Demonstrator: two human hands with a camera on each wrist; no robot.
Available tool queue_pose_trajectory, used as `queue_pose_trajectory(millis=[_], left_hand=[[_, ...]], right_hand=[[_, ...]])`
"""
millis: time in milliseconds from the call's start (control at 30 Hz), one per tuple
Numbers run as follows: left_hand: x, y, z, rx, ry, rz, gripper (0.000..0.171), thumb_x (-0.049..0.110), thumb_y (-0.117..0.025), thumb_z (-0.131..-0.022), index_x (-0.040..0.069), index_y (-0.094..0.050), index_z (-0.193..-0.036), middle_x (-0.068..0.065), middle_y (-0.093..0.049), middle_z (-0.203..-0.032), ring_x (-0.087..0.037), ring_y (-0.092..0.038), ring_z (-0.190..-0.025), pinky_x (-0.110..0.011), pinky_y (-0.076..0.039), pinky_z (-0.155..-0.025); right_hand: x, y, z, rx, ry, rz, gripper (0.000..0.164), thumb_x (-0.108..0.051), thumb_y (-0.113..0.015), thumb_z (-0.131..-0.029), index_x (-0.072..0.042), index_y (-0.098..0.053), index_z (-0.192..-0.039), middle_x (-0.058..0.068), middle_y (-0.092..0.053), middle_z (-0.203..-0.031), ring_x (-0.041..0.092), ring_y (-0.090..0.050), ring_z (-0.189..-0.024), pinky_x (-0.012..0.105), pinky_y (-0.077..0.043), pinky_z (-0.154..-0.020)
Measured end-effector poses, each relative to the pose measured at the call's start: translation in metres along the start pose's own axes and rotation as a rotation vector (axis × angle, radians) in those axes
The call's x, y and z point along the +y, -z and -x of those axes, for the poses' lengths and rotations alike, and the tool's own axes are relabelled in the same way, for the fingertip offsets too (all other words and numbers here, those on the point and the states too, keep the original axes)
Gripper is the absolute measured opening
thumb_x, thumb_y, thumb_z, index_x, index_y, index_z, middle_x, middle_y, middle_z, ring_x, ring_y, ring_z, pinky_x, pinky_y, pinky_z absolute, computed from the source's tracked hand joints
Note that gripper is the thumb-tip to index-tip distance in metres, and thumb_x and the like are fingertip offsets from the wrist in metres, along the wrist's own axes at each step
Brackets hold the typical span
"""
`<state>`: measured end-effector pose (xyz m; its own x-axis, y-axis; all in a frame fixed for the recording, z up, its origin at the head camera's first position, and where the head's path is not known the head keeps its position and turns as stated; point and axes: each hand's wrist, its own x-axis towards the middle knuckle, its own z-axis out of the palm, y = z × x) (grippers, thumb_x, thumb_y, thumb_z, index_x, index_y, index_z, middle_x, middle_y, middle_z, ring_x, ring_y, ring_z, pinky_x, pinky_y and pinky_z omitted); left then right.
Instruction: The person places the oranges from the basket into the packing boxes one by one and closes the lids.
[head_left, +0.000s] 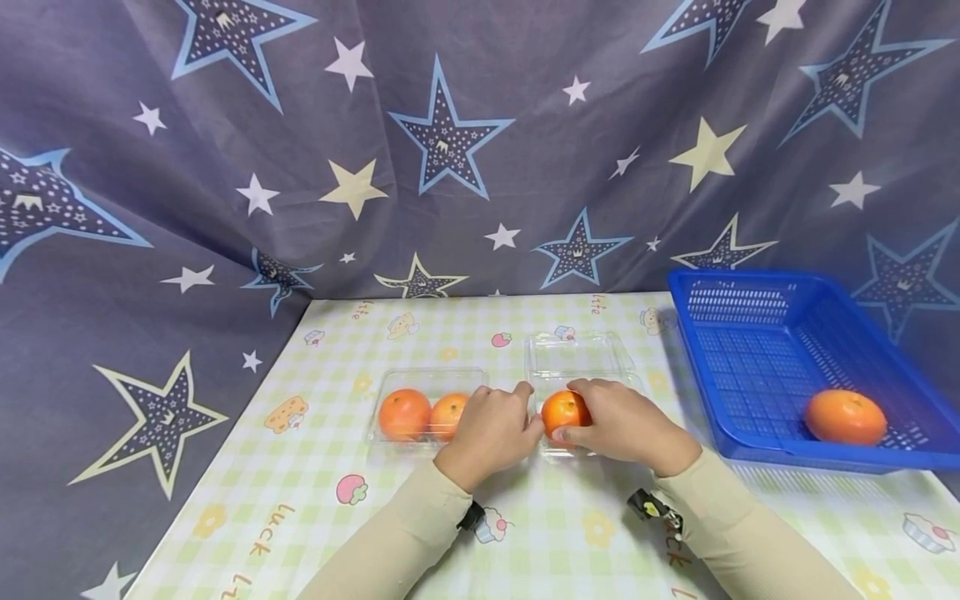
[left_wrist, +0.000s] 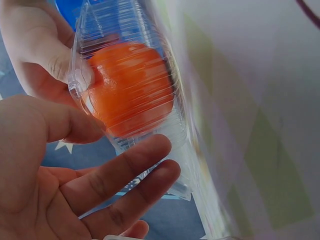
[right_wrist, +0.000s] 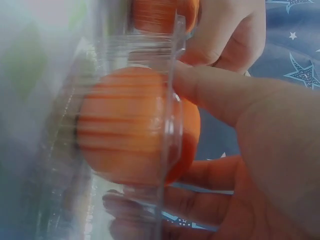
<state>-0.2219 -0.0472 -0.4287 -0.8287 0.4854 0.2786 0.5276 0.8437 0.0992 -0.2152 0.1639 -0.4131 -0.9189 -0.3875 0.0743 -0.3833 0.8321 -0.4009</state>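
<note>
My right hand (head_left: pixel 618 417): grasping orange (head_left: pixel 562 412), in right box (head_left: pixel 581 357). My left hand (head_left: pixel 491 429): fingers extended, beside box. Step, I judge: seating orange; next needs release.

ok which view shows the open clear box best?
Head: open clear box and its folded-back lid both visible, though the right hand covers part. Both wrist views: mostly its ribbed side, close up, with an orange behind.
</note>
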Motion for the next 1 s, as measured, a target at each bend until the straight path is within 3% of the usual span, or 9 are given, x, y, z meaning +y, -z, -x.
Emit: queue_pose_trajectory(millis=[167, 400, 800, 1000], left_hand=[[0.000, 0.000, -0.001, 0.004, -0.006, -0.007, 0.037, 0.035, -0.060, -0.096, 0.005, -0.070, -0.115, 0.010, -0.046, -0.050, -0.022, -0.070, -0.069, -0.042, -0.054, -0.083], [0.000, 0.000, -0.001, 0.003, -0.004, -0.008, 0.037, 0.034, -0.062, -0.096, 0.004, -0.070, -0.116, 0.007, -0.053, -0.054, -0.026, -0.072, -0.073, -0.042, -0.054, -0.084], [0.000, -0.003, 0.000, 0.002, -0.002, -0.001, 0.033, 0.032, -0.061, -0.095, 0.005, -0.069, -0.111, 0.007, -0.053, -0.055, -0.025, -0.071, -0.071, -0.040, -0.052, -0.079], [0.000, -0.003, -0.001, -0.001, -0.001, -0.010, 0.031, 0.032, -0.060, -0.095, 0.006, -0.068, -0.109, 0.006, -0.055, -0.057, -0.024, -0.070, -0.070, -0.040, -0.051, -0.079]], right_hand=[[-0.001, 0.004, 0.001, 0.004, -0.023, 0.029, 0.065, -0.045, -0.083, -0.086, -0.003, -0.064, -0.131, -0.001, -0.068, -0.097, 0.014, -0.058, -0.078, 0.034, -0.052, -0.075], [-0.002, 0.007, 0.003, 0.018, -0.009, 0.041, 0.059, -0.041, -0.083, -0.086, -0.003, -0.066, -0.128, 0.001, -0.069, -0.099, 0.015, -0.058, -0.079, 0.036, -0.052, -0.077], [-0.006, 0.011, 0.006, 0.064, 0.036, 0.039, 0.045, -0.027, -0.085, -0.084, -0.004, -0.071, -0.120, 0.001, -0.069, -0.095, 0.015, -0.059, -0.080, 0.037, -0.053, -0.077], [-0.006, 0.007, 0.005, 0.033, 0.043, 0.058, 0.063, -0.038, -0.088, -0.080, -0.005, -0.066, -0.129, 0.003, -0.068, -0.104, 0.016, -0.060, -0.084, 0.038, -0.054, -0.080]])
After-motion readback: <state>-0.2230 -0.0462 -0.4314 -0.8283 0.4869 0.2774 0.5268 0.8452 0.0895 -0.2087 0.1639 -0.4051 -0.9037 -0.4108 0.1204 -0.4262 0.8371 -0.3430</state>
